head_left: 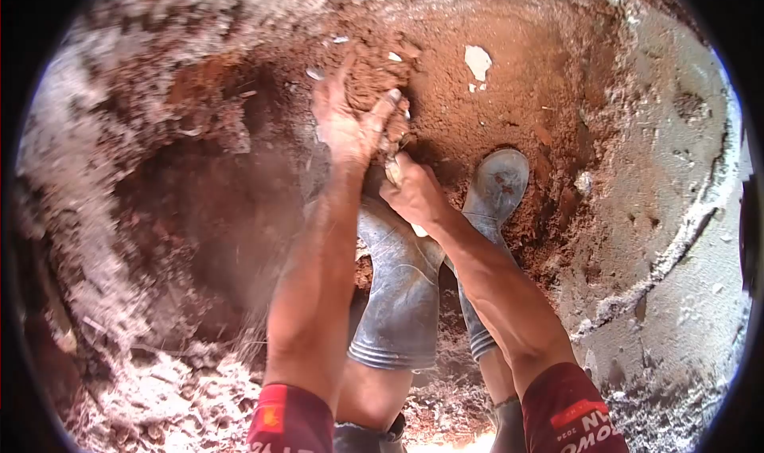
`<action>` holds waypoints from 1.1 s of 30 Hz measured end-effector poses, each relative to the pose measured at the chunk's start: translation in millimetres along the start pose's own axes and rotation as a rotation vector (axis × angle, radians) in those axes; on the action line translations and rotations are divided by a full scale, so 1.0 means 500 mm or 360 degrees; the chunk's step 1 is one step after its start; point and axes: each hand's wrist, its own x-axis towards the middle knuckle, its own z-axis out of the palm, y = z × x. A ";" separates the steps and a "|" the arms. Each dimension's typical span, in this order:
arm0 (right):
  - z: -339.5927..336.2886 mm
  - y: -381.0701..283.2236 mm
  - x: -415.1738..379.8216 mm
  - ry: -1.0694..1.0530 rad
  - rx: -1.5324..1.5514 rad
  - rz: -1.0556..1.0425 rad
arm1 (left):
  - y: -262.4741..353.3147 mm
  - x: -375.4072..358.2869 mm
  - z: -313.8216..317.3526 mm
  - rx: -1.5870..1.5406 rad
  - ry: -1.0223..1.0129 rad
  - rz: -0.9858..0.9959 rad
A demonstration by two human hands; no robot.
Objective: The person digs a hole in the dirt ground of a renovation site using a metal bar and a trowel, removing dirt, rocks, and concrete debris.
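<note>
Reddish-brown soil (372, 75) lies in a loose heap at the upper middle. Against its near side my left hand (348, 127) is spread, with thumb and fingers apart around the clump. Just to the right and nearer to me, my right hand (414, 189) is closed around a pale handle (419, 230). The front end of the handled tool points toward the soil between my hands; its shape is hidden by dirt and fingers.
Grey rubber boots (398, 302) stand below my hands, one toe further right. A dark hollow (207, 222) is at the left. White fragments (477, 62) lie on the red ground. A rough grey surface (684, 294) curves along the right.
</note>
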 end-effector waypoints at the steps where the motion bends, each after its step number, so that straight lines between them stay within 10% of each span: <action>1: -0.010 -0.013 -0.015 0.0006 -0.0005 -0.0015 | 0.012 -0.011 0.005 -0.0068 0.0021 -0.0054; 6: -0.071 -0.090 -0.188 -0.0139 0.0015 0.0240 | 0.103 -0.124 -0.036 0.0024 0.0176 -0.0051; 12: -0.199 -0.381 -0.509 -0.0088 0.0584 0.0733 | 0.528 -0.190 -0.280 -0.0006 -0.0156 -0.0157; 15: -0.307 -0.578 -0.616 0.0188 0.0413 0.0172 | 0.772 -0.097 -0.444 -0.0008 0.0177 0.0778; 19: -0.464 -0.851 -0.674 0.0440 0.0997 -0.0398 | 0.956 0.048 -0.683 -0.0614 0.0449 0.1261; 22: -0.454 -0.797 -0.655 0.0387 0.0968 -0.0466 | 0.926 0.054 -0.769 -0.0404 0.1035 0.1260; 27: -0.235 -0.392 -0.532 0.0621 0.0769 0.0224 | 0.625 -0.196 -0.559 -0.0904 0.0374 -0.0201; 32: -0.140 -0.162 -0.225 0.0810 -0.0318 0.0828 | 0.284 -0.288 -0.276 -0.0277 0.0225 -0.0452; 33: -0.119 -0.074 -0.155 0.1033 -0.0346 0.0429 | 0.272 -0.261 -0.252 -0.0112 0.0236 -0.0427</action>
